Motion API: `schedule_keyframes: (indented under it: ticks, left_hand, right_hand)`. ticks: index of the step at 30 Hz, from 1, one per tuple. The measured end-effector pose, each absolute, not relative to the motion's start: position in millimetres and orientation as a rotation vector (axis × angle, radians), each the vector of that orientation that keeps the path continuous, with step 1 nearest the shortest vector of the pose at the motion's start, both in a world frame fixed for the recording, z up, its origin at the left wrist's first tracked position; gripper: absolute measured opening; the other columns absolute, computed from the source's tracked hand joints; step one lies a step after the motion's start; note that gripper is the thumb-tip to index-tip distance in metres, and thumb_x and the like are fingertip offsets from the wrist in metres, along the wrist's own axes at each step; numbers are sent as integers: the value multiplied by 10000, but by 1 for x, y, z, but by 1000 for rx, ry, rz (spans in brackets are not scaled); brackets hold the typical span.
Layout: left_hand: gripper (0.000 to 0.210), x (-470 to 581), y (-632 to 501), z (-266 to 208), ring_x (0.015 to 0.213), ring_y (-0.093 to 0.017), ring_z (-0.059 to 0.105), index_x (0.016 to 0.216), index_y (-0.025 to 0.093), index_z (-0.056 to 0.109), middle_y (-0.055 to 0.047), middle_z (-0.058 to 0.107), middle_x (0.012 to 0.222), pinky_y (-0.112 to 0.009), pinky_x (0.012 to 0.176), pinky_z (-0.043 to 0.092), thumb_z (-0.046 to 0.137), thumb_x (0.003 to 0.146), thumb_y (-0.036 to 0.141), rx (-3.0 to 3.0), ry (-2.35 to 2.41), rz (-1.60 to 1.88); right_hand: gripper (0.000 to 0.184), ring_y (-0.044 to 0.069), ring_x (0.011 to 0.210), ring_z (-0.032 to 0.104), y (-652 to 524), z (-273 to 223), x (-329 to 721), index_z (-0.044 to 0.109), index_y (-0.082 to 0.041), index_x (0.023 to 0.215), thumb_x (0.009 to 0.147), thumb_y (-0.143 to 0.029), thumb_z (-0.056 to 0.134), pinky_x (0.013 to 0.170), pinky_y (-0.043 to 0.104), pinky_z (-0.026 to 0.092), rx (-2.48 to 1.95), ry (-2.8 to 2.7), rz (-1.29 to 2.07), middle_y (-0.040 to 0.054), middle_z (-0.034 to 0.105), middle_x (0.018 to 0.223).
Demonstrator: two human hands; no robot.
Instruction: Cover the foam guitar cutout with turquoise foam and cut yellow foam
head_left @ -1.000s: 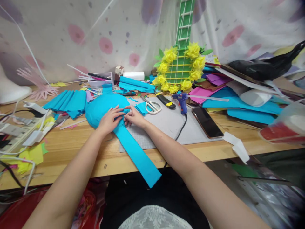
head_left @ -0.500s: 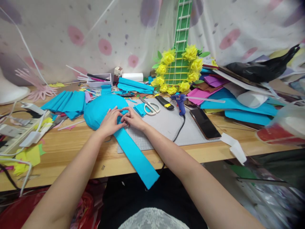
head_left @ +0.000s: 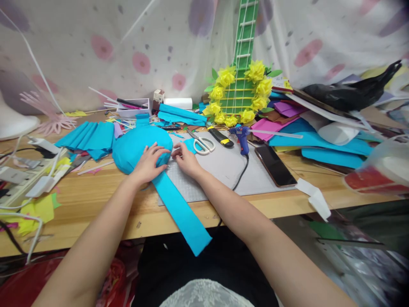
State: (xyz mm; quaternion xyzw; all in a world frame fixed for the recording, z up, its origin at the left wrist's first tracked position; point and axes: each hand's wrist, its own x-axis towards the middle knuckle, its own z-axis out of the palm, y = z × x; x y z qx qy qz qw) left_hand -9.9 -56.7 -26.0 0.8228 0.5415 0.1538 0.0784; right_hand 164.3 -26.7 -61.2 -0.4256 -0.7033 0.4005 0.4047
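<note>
A rounded shape covered in blue crepe paper (head_left: 137, 143) lies on the table, partly over the grey cutting mat (head_left: 220, 170). My left hand (head_left: 151, 163) rests on its lower right side with fingers apart, pressing nothing into the palm. A long blue crepe paper strip (head_left: 182, 213) runs from under that hand down past the table's front edge. At the shape's right edge is my right hand (head_left: 187, 161), its fingers bent and drawn together; whatever lies between the fingertips is too small to make out. White-handled scissors (head_left: 204, 146) lie just beyond it.
A blue glue gun (head_left: 242, 138), a utility knife (head_left: 221, 137) and a phone (head_left: 275, 165) lie to the right. Behind stands a green guitar shape with yellow paper flowers (head_left: 238, 94). Folded blue paper (head_left: 87, 137) and a power strip (head_left: 25, 179) are on the left.
My right hand has shifted slightly right, from over the blue shape to its edge. The strip's free end has swung a little left. My left hand stays in place.
</note>
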Motion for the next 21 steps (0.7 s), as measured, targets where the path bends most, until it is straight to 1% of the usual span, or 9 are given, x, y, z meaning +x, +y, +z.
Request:
schedule_keyframes:
  ticks: [3, 6, 11, 15, 17, 21]
  left_hand:
    - [472, -11, -56, -27, 1408, -288, 216, 1256, 241, 487, -56, 482, 1376, -543, 1140, 121, 545, 799, 339, 2462, 1601, 480]
    - [469, -11, -56, -28, 1406, -287, 223, 1256, 243, 491, -58, 484, 1371, -545, 1139, 126, 545, 801, 341, 2466, 1603, 488]
    - [390, -10, -58, -26, 1408, -296, 220, 1188, 239, 569, -71, 463, 1383, -545, 1144, 111, 542, 812, 337, 2469, 1644, 413]
    - [354, -11, -58, -26, 1409, -288, 222, 1141, 230, 601, -74, 463, 1390, -540, 1149, 90, 541, 814, 351, 2470, 1646, 410]
    - [357, -12, -57, -26, 1408, -286, 226, 1135, 234, 606, -67, 461, 1398, -548, 1147, 88, 550, 807, 365, 2454, 1642, 414]
    - [405, -17, -52, -27, 1416, -289, 198, 1162, 224, 602, -72, 442, 1422, -550, 1145, 80, 569, 793, 388, 2416, 1604, 386]
  right_hand:
    - [343, 158, 967, 651, -30, -57, 162, 435, -208, 1072, 782, -29, 398, 909, 375, 480, -1088, -1868, 966, 41, 686, 1012]
    - [369, 156, 1034, 638, -33, -55, 162, 433, -209, 1099, 784, -20, 397, 934, 369, 470, -1060, -1925, 948, 43, 687, 1057]
    - [418, 133, 1030, 642, -31, -61, 161, 427, -215, 1093, 751, 21, 378, 937, 358, 478, -1046, -1840, 1002, 30, 691, 1064]
    - [456, 128, 1019, 646, -28, -67, 157, 416, -225, 1106, 735, 33, 361, 936, 368, 488, -1063, -1762, 1029, 18, 697, 1048]
    - [469, 133, 1022, 646, -29, -66, 155, 410, -218, 1125, 734, 37, 356, 937, 372, 489, -1077, -1765, 1004, 33, 693, 1061]
    - [477, 146, 1057, 632, -34, -59, 153, 413, -188, 1146, 736, 48, 356, 946, 360, 482, -1093, -1824, 894, 84, 645, 1182]
